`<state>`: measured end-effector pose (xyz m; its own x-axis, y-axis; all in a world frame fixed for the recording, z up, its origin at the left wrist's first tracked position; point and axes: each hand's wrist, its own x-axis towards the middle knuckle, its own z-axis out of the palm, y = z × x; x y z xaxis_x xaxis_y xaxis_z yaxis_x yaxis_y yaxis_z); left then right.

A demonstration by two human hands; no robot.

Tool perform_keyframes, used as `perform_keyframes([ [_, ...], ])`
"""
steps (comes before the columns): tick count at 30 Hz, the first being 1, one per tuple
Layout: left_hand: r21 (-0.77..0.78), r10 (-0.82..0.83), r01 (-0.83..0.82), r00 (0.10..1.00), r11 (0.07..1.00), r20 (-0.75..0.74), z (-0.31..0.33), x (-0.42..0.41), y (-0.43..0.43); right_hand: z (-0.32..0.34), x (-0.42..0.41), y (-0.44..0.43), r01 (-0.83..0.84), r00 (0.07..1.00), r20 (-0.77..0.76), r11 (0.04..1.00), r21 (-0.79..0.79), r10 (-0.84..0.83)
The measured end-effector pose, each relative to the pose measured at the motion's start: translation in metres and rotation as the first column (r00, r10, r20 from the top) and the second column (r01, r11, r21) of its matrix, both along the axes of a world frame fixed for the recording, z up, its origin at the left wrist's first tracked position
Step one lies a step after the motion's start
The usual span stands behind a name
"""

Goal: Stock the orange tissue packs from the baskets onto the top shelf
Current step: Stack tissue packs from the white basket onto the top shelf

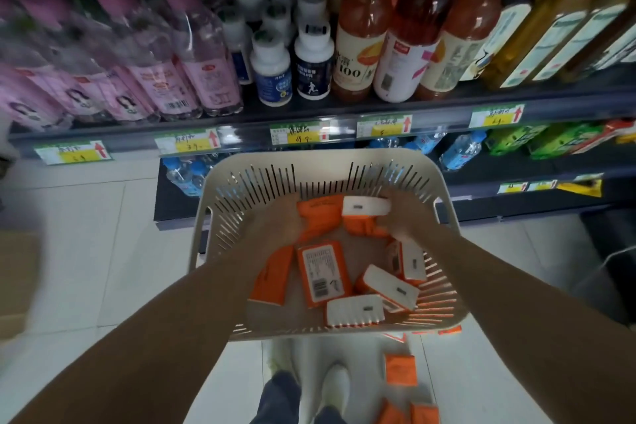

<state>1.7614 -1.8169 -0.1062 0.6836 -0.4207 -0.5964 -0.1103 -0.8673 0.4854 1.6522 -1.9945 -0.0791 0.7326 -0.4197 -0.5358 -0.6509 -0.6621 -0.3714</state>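
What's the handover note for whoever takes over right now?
Hands: left hand and right hand both reach into the basket, at packs by its far wall; blur hides whether either grips.
Things: several tissue packs lie loose in the basket, more packs below it near the feet.
Done: none seen on the shelf, which holds bottles.
Left: lift packs out, stock them.

The person is wearing dark blue trousers (275, 399) and pale shoes (335, 385), showing at bottom centre; forearms (192, 306) are showing bare.
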Motion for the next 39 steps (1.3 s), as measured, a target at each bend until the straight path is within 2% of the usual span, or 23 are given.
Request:
perform_keyframes([
  [3, -0.049, 0.039, -0.038, 0.999, 0.998, 0.012, 0.038, 0.002, 0.007, 0.044, 0.002, -0.001, 0.010, 0.995, 0.100, 1.000, 0.028, -0.013],
  [8, -0.087, 0.069, -0.063, 0.995, 0.994, 0.069, 0.132, -0.009, 0.017, 0.129, 0.005, 0.000, 0.103, 0.966, 0.206, 0.965, 0.240, -0.154],
  [12, -0.257, 0.187, -0.213, 0.974, 0.943, -0.125, 0.202, -0.017, 0.034, 0.199, -0.001, 0.010, 0.078, 0.944, 0.273, 0.928, 0.365, -0.186],
  [14, -0.258, 0.146, -0.172, 0.982, 0.951, -0.118, 0.232, -0.023, 0.041, 0.231, -0.005, 0.014, 0.028, 0.937, 0.314, 0.928, 0.372, -0.155],
  [18, -0.291, 0.113, -0.131, 0.991, 0.948, -0.078, 0.281, -0.033, 0.053, 0.285, -0.013, 0.025, -0.065, 0.919, 0.387, 0.937, 0.343, -0.078],
  [24, -0.442, 0.204, -0.165, 0.978, 0.882, 0.042, 0.332, -0.042, 0.073, 0.340, -0.019, 0.037, -0.133, 0.881, 0.474, 0.963, 0.234, 0.007],
  [28, -0.531, 0.306, -0.214, 0.948, 0.820, 0.090, 0.356, -0.039, 0.088, 0.363, -0.014, 0.046, -0.177, 0.852, 0.518, 0.973, 0.148, 0.076],
  [31, -0.547, 0.368, -0.208, 0.908, 0.811, 0.201, 0.371, -0.032, 0.095, 0.373, -0.008, 0.052, -0.180, 0.815, 0.567, 0.982, 0.048, 0.122],
  [36, -0.604, 0.450, -0.217, 0.853, 0.767, 0.265, 0.378, -0.015, 0.106, 0.386, 0.011, 0.059, -0.164, 0.713, 0.694, 0.986, 0.032, 0.096],
  [39, -0.623, 0.494, -0.224, 0.815, 0.750, 0.302, 0.383, 0.001, 0.118, 0.394, 0.027, 0.067, -0.189, 0.734, 0.657, 0.981, -0.046, 0.172],
])
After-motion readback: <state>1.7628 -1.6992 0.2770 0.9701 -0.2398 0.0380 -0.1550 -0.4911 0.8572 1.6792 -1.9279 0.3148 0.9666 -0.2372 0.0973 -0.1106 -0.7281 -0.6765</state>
